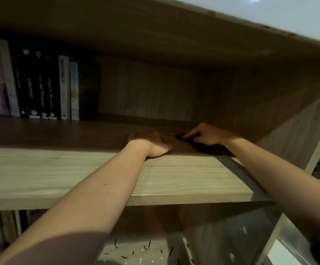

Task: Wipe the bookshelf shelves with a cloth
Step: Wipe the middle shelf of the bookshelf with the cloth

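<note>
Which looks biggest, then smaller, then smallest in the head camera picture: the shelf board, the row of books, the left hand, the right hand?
1. shelf board
2. row of books
3. left hand and right hand: they look about the same size, so I won't rank them.

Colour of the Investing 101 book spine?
White, black lettering; the Investing 101 book shows best in head view.

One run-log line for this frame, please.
step: wiping shelf | left hand: flat on shelf | right hand: fingers curled on dark cloth, dimly lit | books: upright, far left
</note>
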`<move>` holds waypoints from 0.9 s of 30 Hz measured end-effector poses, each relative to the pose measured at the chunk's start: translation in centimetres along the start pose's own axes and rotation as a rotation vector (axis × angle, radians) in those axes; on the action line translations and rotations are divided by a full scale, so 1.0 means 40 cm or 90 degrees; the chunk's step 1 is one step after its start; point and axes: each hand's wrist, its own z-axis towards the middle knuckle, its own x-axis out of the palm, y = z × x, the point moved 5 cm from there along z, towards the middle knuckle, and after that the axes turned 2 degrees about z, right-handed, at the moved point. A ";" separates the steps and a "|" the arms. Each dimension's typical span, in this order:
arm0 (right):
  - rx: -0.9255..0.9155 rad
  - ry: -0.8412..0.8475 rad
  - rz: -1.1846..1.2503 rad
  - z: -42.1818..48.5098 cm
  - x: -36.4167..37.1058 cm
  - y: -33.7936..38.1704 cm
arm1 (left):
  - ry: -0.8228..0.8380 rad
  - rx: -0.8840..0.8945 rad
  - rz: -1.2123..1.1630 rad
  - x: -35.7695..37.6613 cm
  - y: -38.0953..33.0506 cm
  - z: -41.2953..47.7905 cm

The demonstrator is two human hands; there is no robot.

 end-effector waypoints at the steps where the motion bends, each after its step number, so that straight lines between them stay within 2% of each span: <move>1: 0.014 -0.001 0.007 -0.002 -0.004 -0.015 | 0.005 -0.002 -0.007 0.002 0.001 0.001; 4: 0.062 0.003 0.004 0.046 -0.004 -0.017 | 0.005 0.003 0.000 0.001 -0.002 -0.002; 7: 0.030 0.014 -0.010 0.112 0.025 0.064 | -0.007 0.007 0.026 -0.006 -0.001 -0.001; 12: -0.069 0.050 0.003 0.093 0.026 0.139 | -0.233 -0.060 0.038 -0.071 0.023 -0.009; 14: -0.060 0.075 0.020 0.068 0.011 0.092 | -0.216 -0.104 0.088 -0.074 0.038 -0.002; 17: 0.024 0.028 0.021 0.056 -0.002 0.027 | -0.188 -0.128 0.114 -0.062 0.049 0.003; 19: 0.040 0.028 0.003 0.054 0.012 0.051 | -0.195 -0.124 0.106 -0.065 0.047 0.004; 27: -0.083 -0.038 0.079 -0.157 0.081 0.196 | -0.181 -0.123 0.022 -0.071 0.045 -0.060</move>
